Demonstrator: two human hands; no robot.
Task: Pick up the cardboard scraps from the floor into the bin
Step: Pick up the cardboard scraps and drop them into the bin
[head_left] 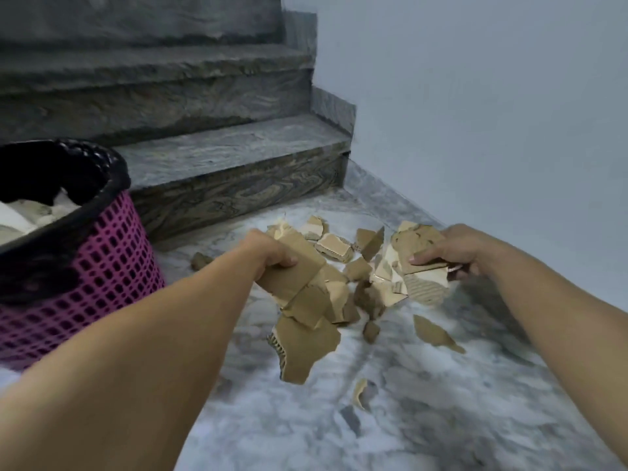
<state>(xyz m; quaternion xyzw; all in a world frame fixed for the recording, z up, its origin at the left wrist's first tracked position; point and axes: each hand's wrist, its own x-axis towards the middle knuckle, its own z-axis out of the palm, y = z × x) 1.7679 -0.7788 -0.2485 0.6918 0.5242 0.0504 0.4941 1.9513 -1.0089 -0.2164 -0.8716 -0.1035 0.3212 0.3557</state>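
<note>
Torn brown cardboard scraps (334, 248) lie heaped on the grey marble floor below the stairs. My left hand (268, 251) is shut on a bunch of large scraps (306, 300) that hang down from it above the floor. My right hand (448, 248) grips another bunch of scraps (418, 266) at the right of the heap. The pink mesh bin (102, 266) with a black liner stands at the left, apart from both hands, with pale rubbish inside.
Dark stone stairs (221, 158) rise behind the heap and bin. A pale wall (492, 113) closes the right side. Loose scraps lie nearer me: a long one (436, 334), a small one (360, 390), and one (200, 260) by the bottom step.
</note>
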